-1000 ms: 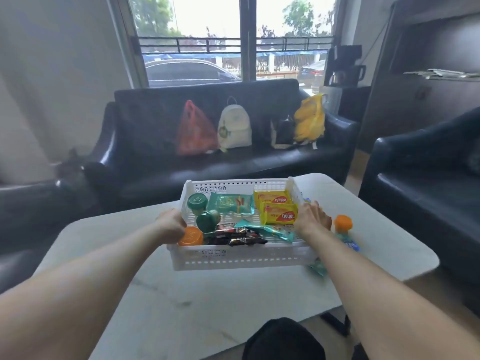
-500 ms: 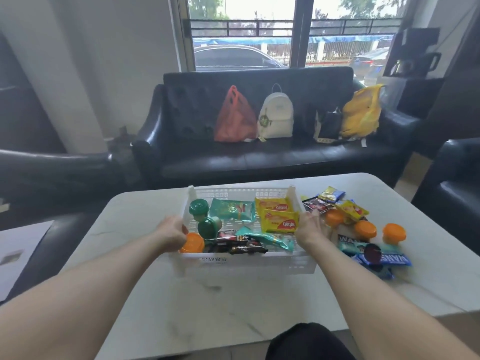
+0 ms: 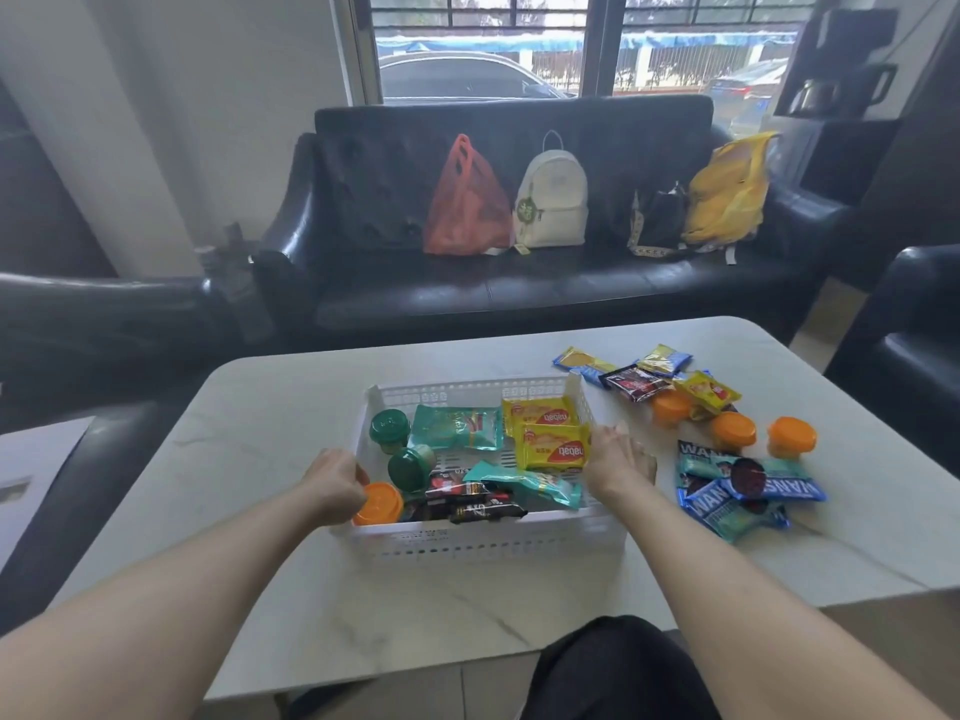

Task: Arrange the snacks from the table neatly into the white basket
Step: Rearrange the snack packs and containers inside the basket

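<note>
Both hands sit at the white basket (image 3: 483, 544): the left hand (image 3: 335, 483) curls over its left wall beside an orange-lidded cup (image 3: 378, 504), gripping the rim, while the right hand (image 3: 615, 457) lies outside the right wall, fingers spread loosely and holding nothing. Inside the basket lie green-lidded cups (image 3: 390, 427), teal packets (image 3: 457, 427), yellow wafer packs (image 3: 553, 446) and dark bars (image 3: 470, 498). More snacks (image 3: 737, 478) lie scattered to the right on the bench (image 3: 260, 439).
</note>
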{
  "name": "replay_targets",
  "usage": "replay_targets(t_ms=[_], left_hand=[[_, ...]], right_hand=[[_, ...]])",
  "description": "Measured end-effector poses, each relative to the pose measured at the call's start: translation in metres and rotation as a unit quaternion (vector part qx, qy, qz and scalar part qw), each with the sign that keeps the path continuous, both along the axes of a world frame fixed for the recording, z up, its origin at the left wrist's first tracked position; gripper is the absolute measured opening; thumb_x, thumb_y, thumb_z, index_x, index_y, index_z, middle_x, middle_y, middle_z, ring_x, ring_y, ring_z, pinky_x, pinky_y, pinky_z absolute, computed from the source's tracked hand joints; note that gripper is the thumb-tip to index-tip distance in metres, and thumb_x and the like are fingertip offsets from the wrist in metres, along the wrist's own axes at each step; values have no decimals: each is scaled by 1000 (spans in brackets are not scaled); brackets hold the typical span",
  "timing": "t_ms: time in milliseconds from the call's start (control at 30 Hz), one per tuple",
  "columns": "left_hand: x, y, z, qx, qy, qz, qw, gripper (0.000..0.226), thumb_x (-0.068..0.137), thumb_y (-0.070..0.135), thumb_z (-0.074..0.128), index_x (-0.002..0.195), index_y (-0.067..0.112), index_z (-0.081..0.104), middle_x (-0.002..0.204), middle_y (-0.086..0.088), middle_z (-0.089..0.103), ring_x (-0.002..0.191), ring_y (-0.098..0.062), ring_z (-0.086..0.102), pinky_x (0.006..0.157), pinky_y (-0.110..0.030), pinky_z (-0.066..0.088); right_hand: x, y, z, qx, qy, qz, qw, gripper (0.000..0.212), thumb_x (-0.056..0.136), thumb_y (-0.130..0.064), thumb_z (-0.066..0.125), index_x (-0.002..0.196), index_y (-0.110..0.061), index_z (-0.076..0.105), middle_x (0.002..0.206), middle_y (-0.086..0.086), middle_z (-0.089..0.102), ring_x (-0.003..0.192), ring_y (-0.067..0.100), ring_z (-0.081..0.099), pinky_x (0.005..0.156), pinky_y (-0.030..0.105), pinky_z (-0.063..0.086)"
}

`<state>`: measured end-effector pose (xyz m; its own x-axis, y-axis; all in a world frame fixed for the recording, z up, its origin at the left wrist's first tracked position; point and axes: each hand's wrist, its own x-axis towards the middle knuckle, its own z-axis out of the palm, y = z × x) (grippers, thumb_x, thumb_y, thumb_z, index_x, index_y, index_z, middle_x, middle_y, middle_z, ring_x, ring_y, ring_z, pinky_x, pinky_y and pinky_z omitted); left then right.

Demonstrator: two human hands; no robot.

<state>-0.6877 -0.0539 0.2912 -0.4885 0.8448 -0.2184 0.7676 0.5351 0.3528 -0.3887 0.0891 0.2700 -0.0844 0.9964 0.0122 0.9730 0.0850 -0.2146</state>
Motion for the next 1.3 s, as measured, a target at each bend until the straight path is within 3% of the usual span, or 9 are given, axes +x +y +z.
replay_targets(t_ms=[67,267,367,500,633,833,1000,1167,1300], left_hand=[[-1,0,-1,4,3,-4,1000,33,85,0,55,112,1,73,116,-13,69,103,-27,65,87,-31,54],[-5,0,-7,-15,45,-13,999,27,87,17,54,111,13,65,123,-14,52,109,-31,57,97,-38,50],[-2,6,-5,44,114,-7,993,28,89,33,53,111,15,59,118,-10,49,109,-29,48,95,-42,49],[13,27,3,143,209,-64,965,25,89,29,53,111,17,58,114,-6,54,99,-24,50,88,-36,48],[43,59,6,152,250,-163,942,33,95,24,43,126,23,57,125,1,61,113,-22,53,100,-37,40],[84,101,-5,103,232,-258,932,52,94,6,33,142,23,46,134,0,59,124,-24,48,106,-39,37],[108,124,-16,30,186,-304,934,70,88,0,36,154,22,28,157,-2,38,145,-26,28,117,-44,23],[115,137,-33,-19,126,-314,941,62,99,22,32,158,25,13,163,-2,27,151,-28,17,121,-48,15],[115,144,-39,27,94,-290,952,55,102,38,26,155,26,22,158,-3,37,142,-29,32,114,-48,26]], right_hand=[[1,-1,1,-5,-6,0,1000,33,95,-9,46,123,-18,60,119,7,52,106,28,61,87,38,47],[1,-4,7,-32,-27,8,999,37,92,-7,44,126,-18,57,123,7,48,108,26,60,89,37,48],[3,-1,12,-39,-21,8,999,35,92,-13,47,124,-21,59,123,8,47,111,26,57,92,38,47],[8,7,14,50,-41,57,996,32,90,-24,59,122,-24,61,128,6,49,120,25,45,100,40,42],[10,16,15,71,-8,154,985,37,89,-30,65,124,-33,57,126,-6,54,124,23,43,100,40,38],[6,26,12,53,-26,235,970,44,83,-46,66,125,-41,55,131,-11,58,128,19,41,111,38,21],[4,32,3,24,-66,266,961,63,76,-68,64,130,-39,50,132,-9,57,134,20,38,122,42,6],[5,39,-9,7,-76,274,959,62,76,-59,68,131,-38,46,133,-5,55,134,23,38,122,47,3],[4,45,-13,16,-68,282,957,63,72,-59,68,128,-38,47,128,-7,58,129,22,44,120,47,8]])
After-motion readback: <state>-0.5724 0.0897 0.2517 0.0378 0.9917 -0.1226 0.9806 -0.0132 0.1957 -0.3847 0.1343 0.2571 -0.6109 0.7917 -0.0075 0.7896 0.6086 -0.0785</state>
